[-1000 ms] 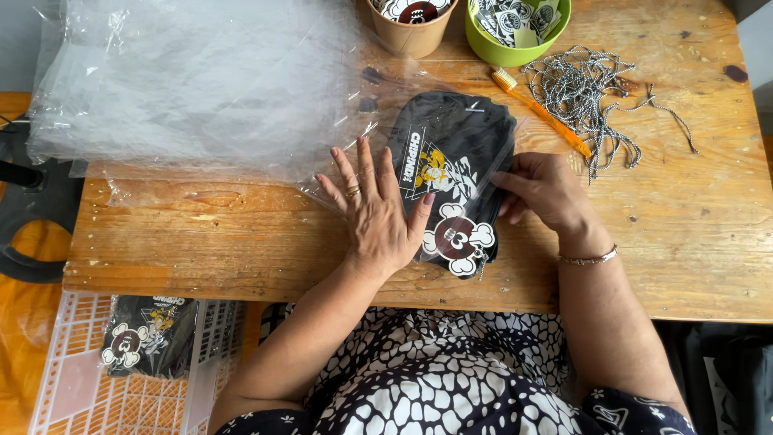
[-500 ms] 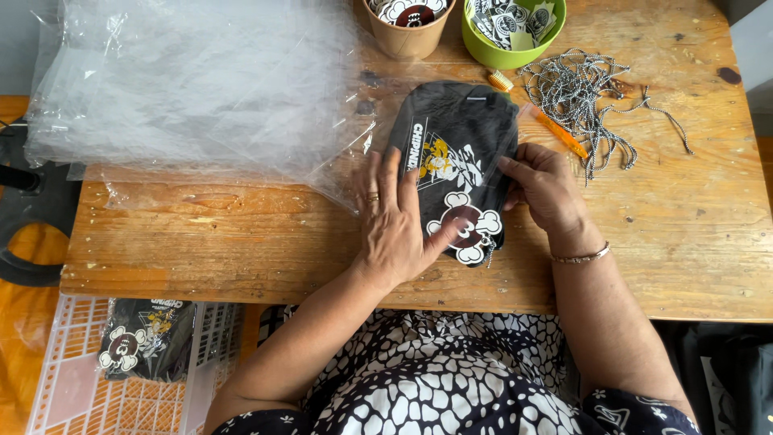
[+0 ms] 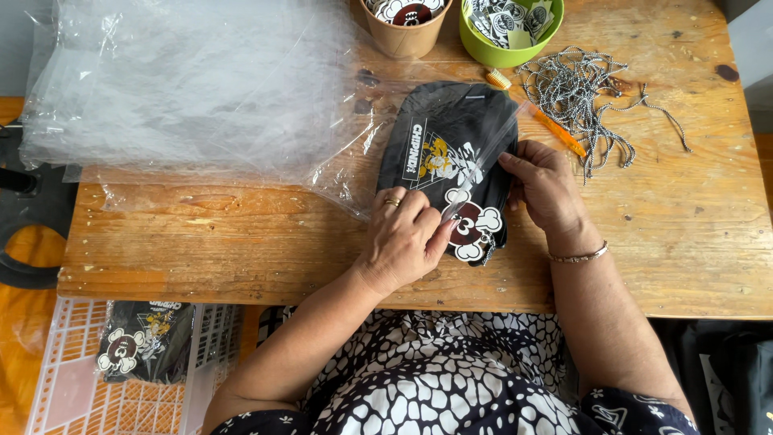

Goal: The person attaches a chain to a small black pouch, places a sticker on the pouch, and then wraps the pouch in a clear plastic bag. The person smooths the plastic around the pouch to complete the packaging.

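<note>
A folded black garment point(image 3: 439, 141) with a cartoon print lies inside a clear plastic bag on the wooden table point(image 3: 241, 242). My left hand point(image 3: 403, 238), a ring on one finger, pinches the bag's flap point(image 3: 475, 173) at the garment's near end. My right hand point(image 3: 547, 189), with a bracelet at the wrist, holds the bag's right edge and the other end of the flap.
A stack of clear plastic bags point(image 3: 185, 89) covers the table's left half. A brown paper cup point(image 3: 405, 24) and a green bowl point(image 3: 507, 28) of round tags stand at the back. Black-and-white cords point(image 3: 584, 93) and an orange tool point(image 3: 555, 129) lie right. A bagged garment point(image 3: 145, 338) rests in a white crate point(image 3: 72, 387) lower left.
My left hand, flat on the garment before, has curled and now pinches the bag's flap. My right hand has shifted onto the bag's right edge.
</note>
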